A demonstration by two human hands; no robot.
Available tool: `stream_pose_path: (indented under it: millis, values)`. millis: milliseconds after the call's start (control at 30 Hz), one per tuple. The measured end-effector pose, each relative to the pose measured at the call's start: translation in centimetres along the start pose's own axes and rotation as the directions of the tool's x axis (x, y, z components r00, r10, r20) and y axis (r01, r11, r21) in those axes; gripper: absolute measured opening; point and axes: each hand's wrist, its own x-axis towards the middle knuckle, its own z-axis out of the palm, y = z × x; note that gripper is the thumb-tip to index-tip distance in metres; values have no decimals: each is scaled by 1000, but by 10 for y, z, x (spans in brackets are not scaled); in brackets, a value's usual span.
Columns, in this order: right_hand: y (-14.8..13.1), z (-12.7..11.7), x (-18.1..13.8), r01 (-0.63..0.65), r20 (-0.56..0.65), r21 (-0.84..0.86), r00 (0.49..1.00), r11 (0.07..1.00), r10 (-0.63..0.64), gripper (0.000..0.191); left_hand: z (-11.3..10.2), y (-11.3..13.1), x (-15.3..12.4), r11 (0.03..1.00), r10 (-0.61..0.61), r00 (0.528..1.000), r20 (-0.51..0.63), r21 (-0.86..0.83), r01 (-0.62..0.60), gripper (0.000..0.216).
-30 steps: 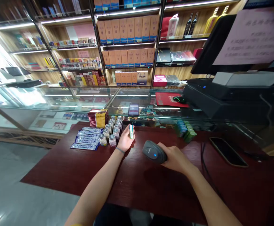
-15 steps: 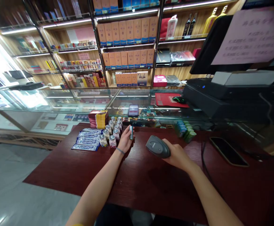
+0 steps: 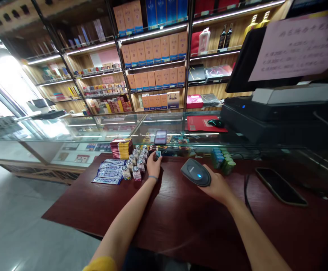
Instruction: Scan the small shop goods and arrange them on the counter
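Observation:
My left hand [image 3: 154, 165] is closed around a small light-blue pack [image 3: 158, 154] over the back of the counter; much of the pack is hidden by the fingers. A barcode scanner [image 3: 195, 172] is gripped in my right hand [image 3: 217, 187], held above the counter with a blue light glowing on its top. Just left of my left hand stand rows of small clear jars [image 3: 136, 173] with metallic lids. Blue-and-white flat packets [image 3: 107, 174] lie overlapping further left. Behind them is a stack of red and yellow packs [image 3: 121, 148].
Blue and green cylindrical packs [image 3: 223, 161] stand right of the scanner. A phone [image 3: 281, 186] lies at the right, near a black cable [image 3: 246, 194]. Behind the dark red counter [image 3: 178, 222] are a small display [image 3: 161, 137], a glass case [image 3: 164, 122] and a monitor [image 3: 245, 60].
The light-blue pack has turned in my left hand, showing less of its side. A blue light now shows on the scanner. The view has shifted, so most things appear slightly further right and lower.

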Motion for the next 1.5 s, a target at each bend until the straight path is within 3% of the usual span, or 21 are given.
stream_pose_path:
  millis: [200, 400, 500, 867, 1033, 1300, 1500]
  values:
    - [8, -3, 0, -27, -32, 74, 999, 997, 29, 33, 22, -2, 13, 996, 87, 987, -132, -9, -89, 37]
    - [15, -2, -2, -81, -78, 92, 993, 992, 88, 30, 34, -4, 30, 995, 38, 968, -249, 100, -14, 40]
    - [12, -3, -2, -85, -90, 77, 992, 993, 91, 28, 38, -8, 35, 991, 79, 951, -299, 123, -44, 39]
    - [16, -11, -3, -56, -72, 71, 996, 996, 61, 33, 38, -21, 46, 974, 156, 938, -311, 208, -93, 37]
    - [16, -9, -4, -115, -165, 43, 979, 992, 120, 37, 38, -21, 44, 981, 159, 945, -287, 157, -117, 45]
    - [32, -10, -1, -95, -206, 136, 971, 986, 122, 47, 30, -5, 20, 984, 144, 970, -194, 132, -119, 69]
    - [32, -19, 0, -98, -354, 212, 920, 972, 170, 46, 25, 0, -10, 967, 190, 975, -119, 193, -165, 73]
